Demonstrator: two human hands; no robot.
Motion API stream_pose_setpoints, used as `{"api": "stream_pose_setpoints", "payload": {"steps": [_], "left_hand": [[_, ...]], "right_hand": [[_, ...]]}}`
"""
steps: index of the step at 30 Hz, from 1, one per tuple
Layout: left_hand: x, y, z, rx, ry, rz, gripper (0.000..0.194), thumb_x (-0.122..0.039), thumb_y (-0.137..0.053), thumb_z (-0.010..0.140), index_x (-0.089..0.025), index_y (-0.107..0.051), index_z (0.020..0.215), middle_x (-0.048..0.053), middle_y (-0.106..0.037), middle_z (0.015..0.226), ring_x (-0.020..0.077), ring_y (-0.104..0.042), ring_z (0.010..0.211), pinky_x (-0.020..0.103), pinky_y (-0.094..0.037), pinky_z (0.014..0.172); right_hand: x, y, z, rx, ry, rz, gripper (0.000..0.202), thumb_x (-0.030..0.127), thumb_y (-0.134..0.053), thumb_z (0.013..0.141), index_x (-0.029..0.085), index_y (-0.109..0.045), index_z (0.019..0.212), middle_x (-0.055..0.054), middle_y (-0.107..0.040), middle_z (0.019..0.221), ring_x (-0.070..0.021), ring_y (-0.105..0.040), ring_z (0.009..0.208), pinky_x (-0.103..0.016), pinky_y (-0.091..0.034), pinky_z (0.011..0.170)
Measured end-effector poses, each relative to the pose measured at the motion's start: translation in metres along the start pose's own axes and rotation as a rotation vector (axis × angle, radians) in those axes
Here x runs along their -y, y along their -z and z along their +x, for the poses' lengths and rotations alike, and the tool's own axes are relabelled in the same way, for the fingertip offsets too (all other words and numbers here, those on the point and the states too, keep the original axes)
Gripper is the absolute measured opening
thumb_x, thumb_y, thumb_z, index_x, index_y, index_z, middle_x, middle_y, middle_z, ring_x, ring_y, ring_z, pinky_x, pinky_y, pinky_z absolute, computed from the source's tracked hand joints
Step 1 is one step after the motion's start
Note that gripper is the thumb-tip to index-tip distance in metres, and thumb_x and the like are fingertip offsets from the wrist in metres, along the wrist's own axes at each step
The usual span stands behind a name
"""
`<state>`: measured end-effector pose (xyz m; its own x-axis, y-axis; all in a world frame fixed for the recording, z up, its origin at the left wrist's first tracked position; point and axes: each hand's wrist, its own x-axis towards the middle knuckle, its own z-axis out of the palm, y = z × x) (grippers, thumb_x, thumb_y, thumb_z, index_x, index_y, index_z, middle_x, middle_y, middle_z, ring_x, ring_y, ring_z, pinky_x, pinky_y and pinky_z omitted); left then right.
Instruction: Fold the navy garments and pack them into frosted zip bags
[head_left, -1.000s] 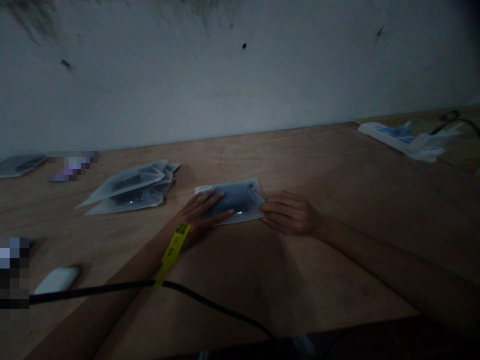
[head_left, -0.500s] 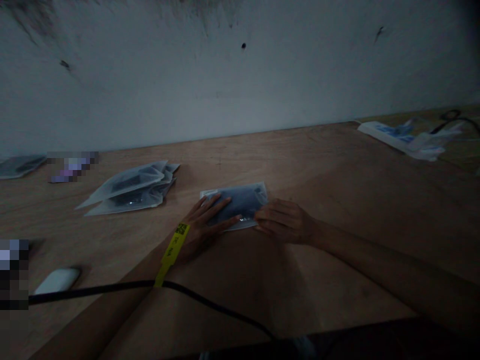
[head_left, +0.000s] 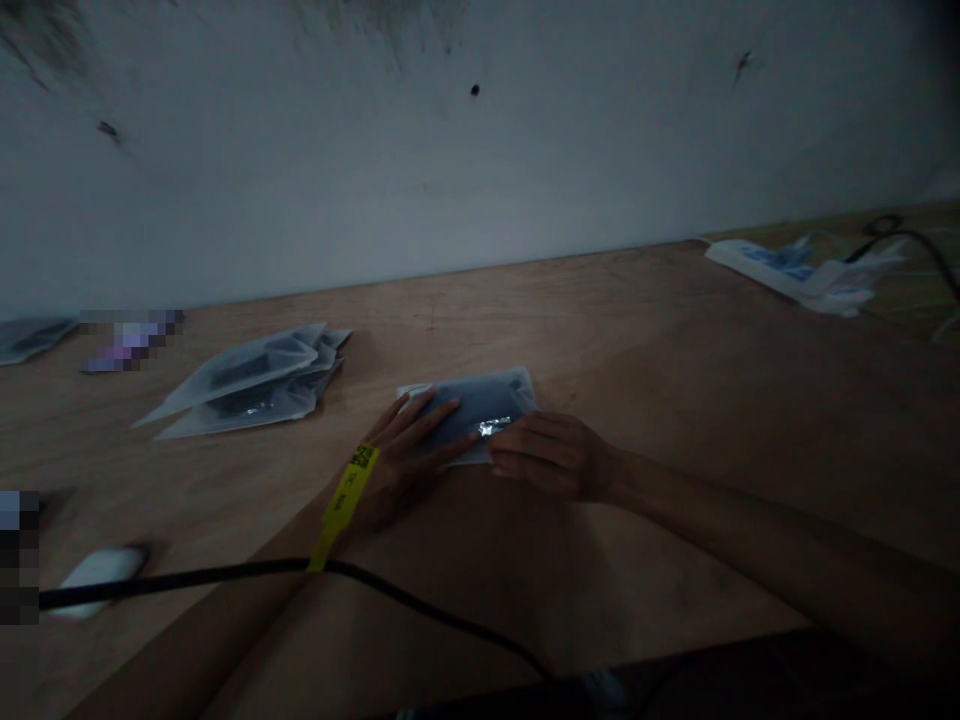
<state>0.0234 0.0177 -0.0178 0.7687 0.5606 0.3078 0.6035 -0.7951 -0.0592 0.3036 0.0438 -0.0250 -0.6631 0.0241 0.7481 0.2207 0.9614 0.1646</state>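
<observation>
A frosted plastic bag with something dark inside lies flat on the wooden table. Across its left part rests my left hand, fingers spread and pressing down on the film. My right hand is closed, its fingertips pinching the bag near the front right edge. Beside my left fingers the film shows a bright reflection. The right fingers cover the bag's front right corner. A yellow paper band circles my left wrist.
Several similar filled bags are piled to the left, and another bag lies at the far left. A white power strip stands back right. A white rounded object sits front left. A black cable crosses the foreground.
My right hand has slid left and slightly nearer along the bag's front edge. My left hand keeps its place on the bag. The view has shifted slightly to the right.
</observation>
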Motion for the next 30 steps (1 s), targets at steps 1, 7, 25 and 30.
{"api": "stream_pose_setpoints", "payload": {"steps": [1,7,25,30], "left_hand": [[0.003,0.002,-0.001,0.008,0.008,-0.01,0.052,-0.025,-0.052,0.101,-0.036,-0.039,0.15,0.006,-0.029,0.162,0.0327,-0.024,0.15,0.059,-0.03,0.119],[0.024,0.006,-0.009,0.047,0.04,-0.033,0.045,-0.025,-0.05,0.101,-0.033,-0.047,0.146,0.004,-0.034,0.159,0.0283,-0.026,0.15,0.055,-0.028,0.121],[0.013,0.014,-0.008,-0.097,-0.059,-0.051,0.047,-0.028,-0.049,0.099,-0.031,-0.045,0.145,0.005,-0.04,0.156,0.0263,-0.035,0.146,0.054,-0.027,0.122],[-0.008,0.028,0.001,-0.031,-0.225,-0.026,0.041,-0.028,-0.053,0.098,-0.025,-0.053,0.138,0.003,-0.049,0.15,0.0259,-0.04,0.143,0.051,-0.026,0.123]], "right_hand": [[-0.001,0.002,-0.001,0.005,-0.002,-0.001,0.002,0.016,-0.066,0.091,0.016,-0.065,0.093,-0.003,-0.074,0.095,-0.0143,-0.067,0.083,-0.027,-0.057,0.07],[-0.004,0.011,-0.003,0.019,-0.155,0.016,0.007,0.018,-0.059,0.095,0.019,-0.063,0.101,-0.001,-0.072,0.088,-0.0118,-0.065,0.075,-0.025,-0.056,0.07],[-0.004,0.012,0.001,0.048,0.016,-0.211,0.007,0.014,-0.062,0.092,0.019,-0.066,0.088,-0.001,-0.071,0.088,-0.013,-0.062,0.076,-0.027,-0.053,0.065],[-0.005,0.012,-0.001,0.05,0.107,-0.213,0.007,0.013,-0.064,0.091,0.018,-0.068,0.091,-0.002,-0.072,0.092,-0.0131,-0.062,0.079,-0.027,-0.053,0.068]]}}
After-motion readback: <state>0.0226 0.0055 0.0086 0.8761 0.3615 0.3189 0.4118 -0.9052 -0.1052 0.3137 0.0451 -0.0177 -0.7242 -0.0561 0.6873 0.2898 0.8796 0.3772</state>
